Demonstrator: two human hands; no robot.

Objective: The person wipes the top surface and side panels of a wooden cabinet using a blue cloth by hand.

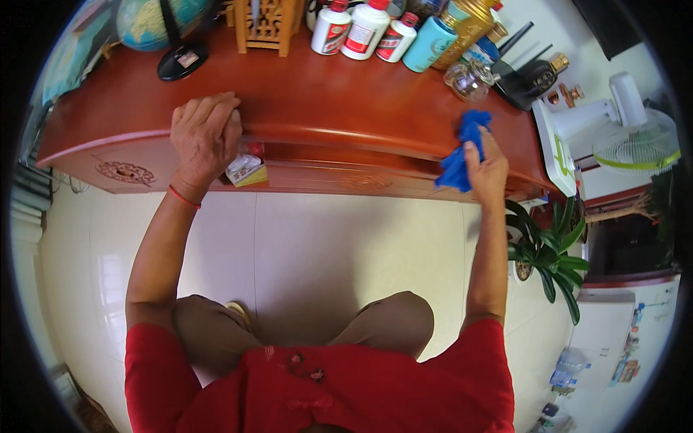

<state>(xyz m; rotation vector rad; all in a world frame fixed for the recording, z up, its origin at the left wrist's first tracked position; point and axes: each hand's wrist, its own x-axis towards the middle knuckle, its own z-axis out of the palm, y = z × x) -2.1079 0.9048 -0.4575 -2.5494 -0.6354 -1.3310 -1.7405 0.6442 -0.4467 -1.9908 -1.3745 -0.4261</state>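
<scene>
My right hand (489,165) holds a crumpled blue cloth (463,154) at the right part of the front edge of a reddish-brown wooden cabinet (325,100). The cloth lies partly on the glossy top and hangs over the edge. My left hand (204,130), with a red cord at the wrist, rests on the same edge further left. Its fingers are curled in, and its palm is hidden. Below it, a small box (247,170) with white plastic or tissue sits in the open shelf under the top.
Along the back stand a globe (183,57), a carved wooden holder (268,27), white bottles with red caps (365,30), a turquoise bottle (430,44), a glass jar (471,80) and a black router (511,84). At right are a white fan (633,135) and a potted plant (552,246).
</scene>
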